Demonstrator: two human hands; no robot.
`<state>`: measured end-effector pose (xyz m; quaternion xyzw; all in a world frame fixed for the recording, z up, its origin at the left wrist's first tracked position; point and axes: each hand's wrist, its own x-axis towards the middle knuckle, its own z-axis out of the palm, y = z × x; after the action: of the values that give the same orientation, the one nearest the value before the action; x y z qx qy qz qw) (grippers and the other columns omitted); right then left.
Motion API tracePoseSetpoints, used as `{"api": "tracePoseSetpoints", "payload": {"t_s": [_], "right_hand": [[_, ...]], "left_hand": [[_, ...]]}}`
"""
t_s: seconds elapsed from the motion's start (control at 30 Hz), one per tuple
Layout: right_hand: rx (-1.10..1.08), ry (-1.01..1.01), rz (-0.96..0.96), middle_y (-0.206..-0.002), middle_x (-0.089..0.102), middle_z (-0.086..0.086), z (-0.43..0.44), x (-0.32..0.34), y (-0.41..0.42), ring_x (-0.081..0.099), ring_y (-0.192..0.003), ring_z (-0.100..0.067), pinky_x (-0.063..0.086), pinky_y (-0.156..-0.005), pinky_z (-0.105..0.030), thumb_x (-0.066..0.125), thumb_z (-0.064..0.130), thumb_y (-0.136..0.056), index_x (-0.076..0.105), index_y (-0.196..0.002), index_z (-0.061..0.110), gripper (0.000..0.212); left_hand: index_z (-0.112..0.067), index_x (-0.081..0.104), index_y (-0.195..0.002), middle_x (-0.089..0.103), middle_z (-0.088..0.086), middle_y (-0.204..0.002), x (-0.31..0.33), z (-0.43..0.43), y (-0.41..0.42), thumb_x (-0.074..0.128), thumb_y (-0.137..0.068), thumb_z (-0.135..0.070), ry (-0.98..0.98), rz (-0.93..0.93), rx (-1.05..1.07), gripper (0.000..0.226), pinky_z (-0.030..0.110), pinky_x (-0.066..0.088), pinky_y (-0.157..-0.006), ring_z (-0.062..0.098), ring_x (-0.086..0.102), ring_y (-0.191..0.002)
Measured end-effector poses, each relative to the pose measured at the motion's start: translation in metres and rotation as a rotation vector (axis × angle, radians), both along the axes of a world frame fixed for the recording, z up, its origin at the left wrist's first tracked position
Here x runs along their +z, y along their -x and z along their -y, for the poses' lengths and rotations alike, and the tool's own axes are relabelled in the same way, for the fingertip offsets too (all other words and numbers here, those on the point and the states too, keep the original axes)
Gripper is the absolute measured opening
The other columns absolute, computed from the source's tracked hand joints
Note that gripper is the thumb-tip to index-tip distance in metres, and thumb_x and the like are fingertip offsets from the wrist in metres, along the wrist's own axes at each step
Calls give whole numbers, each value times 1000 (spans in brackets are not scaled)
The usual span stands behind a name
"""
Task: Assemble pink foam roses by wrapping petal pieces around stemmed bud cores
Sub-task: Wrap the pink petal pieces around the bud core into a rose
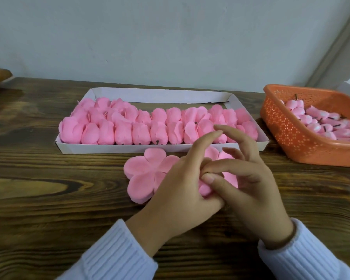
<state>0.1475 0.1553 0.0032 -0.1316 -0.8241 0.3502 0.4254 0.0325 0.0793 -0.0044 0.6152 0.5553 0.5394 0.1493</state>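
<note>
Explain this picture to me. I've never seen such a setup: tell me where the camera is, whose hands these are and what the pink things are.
The camera sits on a person's head, looking down at their own bare hands; there is no machine. On the wooden table lie a white tray of pink foam roses, an orange basket of bud cores, and flat petal pieces. The right hand pinches a pink piece; the left hand is against it, its grip hidden.

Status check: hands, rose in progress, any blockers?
Right hand pinching small pink foam bud core over flat pink foam petal piece. Left hand against it, grip hidden. White cardboard tray of finished roses behind, not in the way.
</note>
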Motion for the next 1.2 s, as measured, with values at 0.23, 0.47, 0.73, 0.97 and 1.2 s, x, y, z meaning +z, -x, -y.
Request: {"api": "tracePoseSetpoints", "payload": {"t_s": [0.23, 0.47, 0.73, 0.97, 1.2], "right_hand": [[15, 161, -138, -130, 55, 10, 1, 1, -1, 49, -128, -13, 44, -97, -26, 65, 26, -79, 74, -81, 39, 15], [-21, 234, -190, -120, 62, 5, -2, 2, -3, 50, -126, -7, 41, -99, -23, 63, 26, -79, 73, -78, 31, 11], [39, -29, 84, -142, 43, -3, 1, 4, 0, 35, -138, -26, 37, -105, -51, 59, 28, -84, 71, -85, 31, 12], [141, 163, 25, -142, 45, 14, 3, 5, -4, 35, -140, -19, 35, -107, -32, 59, 28, -84, 72, -88, 28, 14], [202, 352, -139, -133, 54, 21, 1, 7, -3, 37, -138, -8, 39, -99, -16, 58, 23, -84, 73, -79, 33, 19]], "left_hand": [[-37, 43, -130, 65, -14, -107, 0, -1, -2, 73, -71, -15, 74, 152, -23, 70, 19, 53, -80, -1, 64, -99], [-38, 37, -135, 61, -17, -114, -1, 0, -1, 77, -71, -26, 86, 51, 6, 76, 30, 50, -89, 3, 58, -111], [-29, 26, -143, 62, -14, -110, 1, 0, 4, 71, -71, -4, -45, -49, -43, 89, 32, 52, -89, 7, 63, -106], [-38, 39, -132, 69, -8, -107, 0, 1, -1, 71, -70, -12, 45, 227, -119, 75, 27, 55, -83, 7, 67, -99], [-24, 48, -128, 67, -4, -110, -2, -2, -1, 74, -73, 2, 98, 289, -111, 66, 34, 56, -83, 12, 66, -101]]}}
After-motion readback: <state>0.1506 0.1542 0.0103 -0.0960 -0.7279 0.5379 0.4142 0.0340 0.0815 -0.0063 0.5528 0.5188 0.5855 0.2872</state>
